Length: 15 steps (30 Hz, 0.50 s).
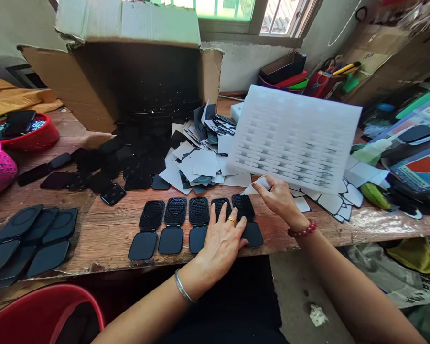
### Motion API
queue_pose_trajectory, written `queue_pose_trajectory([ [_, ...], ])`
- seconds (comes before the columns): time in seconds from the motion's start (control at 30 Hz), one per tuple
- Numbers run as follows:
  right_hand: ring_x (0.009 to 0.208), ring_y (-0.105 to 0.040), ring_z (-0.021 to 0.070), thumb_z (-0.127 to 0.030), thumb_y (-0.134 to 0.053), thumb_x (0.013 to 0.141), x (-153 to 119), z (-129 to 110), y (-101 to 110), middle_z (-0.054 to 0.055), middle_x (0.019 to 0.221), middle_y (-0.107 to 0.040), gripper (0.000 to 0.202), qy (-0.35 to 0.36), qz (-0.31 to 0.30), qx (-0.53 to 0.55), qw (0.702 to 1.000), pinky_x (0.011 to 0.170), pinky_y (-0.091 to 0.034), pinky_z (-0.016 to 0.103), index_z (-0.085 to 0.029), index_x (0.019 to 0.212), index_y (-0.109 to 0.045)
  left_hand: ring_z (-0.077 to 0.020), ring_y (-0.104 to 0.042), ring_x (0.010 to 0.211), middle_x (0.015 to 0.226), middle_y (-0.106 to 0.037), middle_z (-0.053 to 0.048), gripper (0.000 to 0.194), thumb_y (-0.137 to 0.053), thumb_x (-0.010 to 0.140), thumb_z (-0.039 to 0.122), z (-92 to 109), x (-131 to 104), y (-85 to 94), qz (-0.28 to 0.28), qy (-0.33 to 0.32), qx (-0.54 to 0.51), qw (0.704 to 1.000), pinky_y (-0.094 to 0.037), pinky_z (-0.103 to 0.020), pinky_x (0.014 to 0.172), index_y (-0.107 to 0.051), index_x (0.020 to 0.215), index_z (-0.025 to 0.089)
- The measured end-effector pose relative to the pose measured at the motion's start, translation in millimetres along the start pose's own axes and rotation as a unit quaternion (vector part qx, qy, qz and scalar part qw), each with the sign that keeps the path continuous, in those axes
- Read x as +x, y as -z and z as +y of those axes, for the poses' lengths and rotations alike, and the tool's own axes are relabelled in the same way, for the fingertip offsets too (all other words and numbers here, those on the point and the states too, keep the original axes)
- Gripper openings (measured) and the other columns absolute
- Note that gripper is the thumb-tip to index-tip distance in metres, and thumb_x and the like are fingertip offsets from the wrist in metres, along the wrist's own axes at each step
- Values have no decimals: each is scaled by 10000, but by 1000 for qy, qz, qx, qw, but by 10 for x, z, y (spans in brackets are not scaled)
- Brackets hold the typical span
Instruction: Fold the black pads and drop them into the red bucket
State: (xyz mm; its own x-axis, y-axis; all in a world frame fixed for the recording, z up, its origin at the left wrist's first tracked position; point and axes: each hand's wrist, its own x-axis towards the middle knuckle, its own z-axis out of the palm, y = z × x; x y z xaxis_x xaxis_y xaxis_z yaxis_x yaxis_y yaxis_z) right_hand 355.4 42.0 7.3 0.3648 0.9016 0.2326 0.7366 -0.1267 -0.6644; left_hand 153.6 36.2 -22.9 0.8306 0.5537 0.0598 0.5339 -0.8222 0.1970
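Observation:
Several unfolded black hinged cases [172,212] stand in a row along the front of the wooden table [103,229]. Fingers spread, my left hand [224,234] lies flat over the two cases at the right end, holding nothing. My right hand [277,198] is closed around a small white glue bottle [260,185], its nozzle pointing left at the upper half of the rightmost case [242,206]. Behind the row is a heap of white and dark square pieces [202,162]. A white foam sheet [294,134] with rows of slots rises behind my right hand.
An open cardboard box [129,24] stands at the back, with loose black cases [103,167] before it. Stacked cases [59,224] lie at left, near a red basket [45,138] and pink basket [2,167]. A red bin [32,298] sits below the front edge.

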Motion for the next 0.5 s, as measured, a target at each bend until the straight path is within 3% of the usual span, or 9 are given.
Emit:
queue_pose_trajectory([
  [0.3, 616, -472, 167, -362, -557, 828, -136, 53, 131, 16, 666, -553, 227, 37, 24, -58, 997, 585, -344, 292, -216, 665, -497, -400, -362, 1389, 1424, -535, -116, 512, -637, 871, 470, -8, -6, -33, 10, -1, -5, 1000, -231, -657, 1133, -564, 1322, 237],
  [0.5, 604, -480, 170, -349, -575, 832, -261, 14, 193, 21, 684, -560, 190, 51, -11, -71, 996, 587, -347, 300, -204, 713, -545, -420, -315, 1409, 1441, -488, -173, 540, -703, 821, 455, 20, -7, -26, 24, 10, -9, 1000, -228, -641, 1135, -584, 1303, 240],
])
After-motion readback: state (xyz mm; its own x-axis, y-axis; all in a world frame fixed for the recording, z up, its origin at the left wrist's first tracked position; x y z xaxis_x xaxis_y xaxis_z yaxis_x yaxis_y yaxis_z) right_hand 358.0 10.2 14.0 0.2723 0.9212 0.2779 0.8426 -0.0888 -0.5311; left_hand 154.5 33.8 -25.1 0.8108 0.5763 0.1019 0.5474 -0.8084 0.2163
